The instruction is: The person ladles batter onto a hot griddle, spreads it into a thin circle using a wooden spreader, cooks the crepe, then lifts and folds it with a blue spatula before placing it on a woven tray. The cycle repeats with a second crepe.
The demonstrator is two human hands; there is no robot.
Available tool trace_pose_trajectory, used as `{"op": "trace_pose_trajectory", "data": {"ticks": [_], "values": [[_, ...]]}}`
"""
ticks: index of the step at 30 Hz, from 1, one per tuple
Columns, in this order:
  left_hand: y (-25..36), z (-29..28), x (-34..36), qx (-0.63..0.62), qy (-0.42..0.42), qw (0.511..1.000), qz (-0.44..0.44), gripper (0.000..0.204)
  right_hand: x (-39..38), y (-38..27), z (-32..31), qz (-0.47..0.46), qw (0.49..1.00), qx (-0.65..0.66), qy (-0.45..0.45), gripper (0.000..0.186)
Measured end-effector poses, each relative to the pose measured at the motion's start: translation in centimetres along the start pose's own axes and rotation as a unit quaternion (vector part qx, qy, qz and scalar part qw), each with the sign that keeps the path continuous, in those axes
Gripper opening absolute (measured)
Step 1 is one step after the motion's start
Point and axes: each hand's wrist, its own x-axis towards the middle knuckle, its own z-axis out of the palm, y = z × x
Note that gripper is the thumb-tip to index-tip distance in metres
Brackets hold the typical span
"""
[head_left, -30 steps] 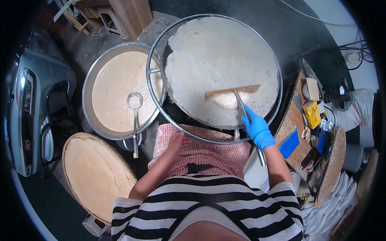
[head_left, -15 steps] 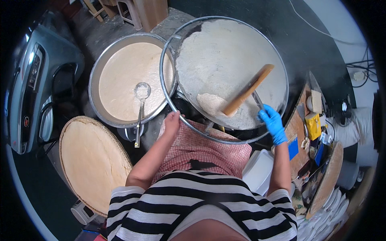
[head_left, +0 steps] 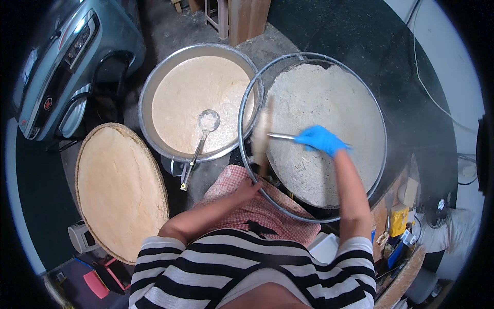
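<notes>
My right hand (head_left: 320, 139), in a blue glove, is closed round the metal handle of a wooden batter spreader (head_left: 261, 136). The spreader's blade, blurred by motion, stands at the left edge of a round griddle (head_left: 329, 103). Pale batter coats the griddle nearly to its rim. Around and above it runs a metal ring (head_left: 378, 170), and my bare left hand (head_left: 250, 188) grips this ring at its near left side. A large metal basin (head_left: 145, 110) of pale batter stands left of the griddle. In it rests a ladle (head_left: 198, 147), its handle over the near rim.
At the near left, a round woven tray (head_left: 80, 180) bears pale, thin flatbread. A grey-blue vehicle (head_left: 87, 56) with a black bar stands at the far left. Wooden furniture (head_left: 249, 20) is beyond the basin. A cluttered board with a yellow packet (head_left: 399, 219) lies at the near right.
The spreader has swept from the griddle's near right to its left edge, my right hand moving left and inward. The mound of batter no longer shows. The whole view has shifted.
</notes>
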Motion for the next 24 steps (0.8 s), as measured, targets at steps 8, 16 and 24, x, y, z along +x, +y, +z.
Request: {"op": "trace_pose_trajectory", "data": {"ticks": [8,16,24], "values": [[2.5,-2.6,1.5,0.063,-0.002,0.998,-0.016,0.029,0.4,-6.9,5.0,-0.031,0.980,0.181,0.078,0.040],[2.4,-1.0,-1.0,0.136,-0.043,0.985,-0.093,0.039,-7.0,2.7,12.6,-0.014,0.887,0.389,0.248,0.023],[2.0,4.1,-4.8,0.327,-0.184,0.923,0.081,0.034,-12.8,5.4,20.0,0.064,0.855,0.409,0.312,0.023]]}}
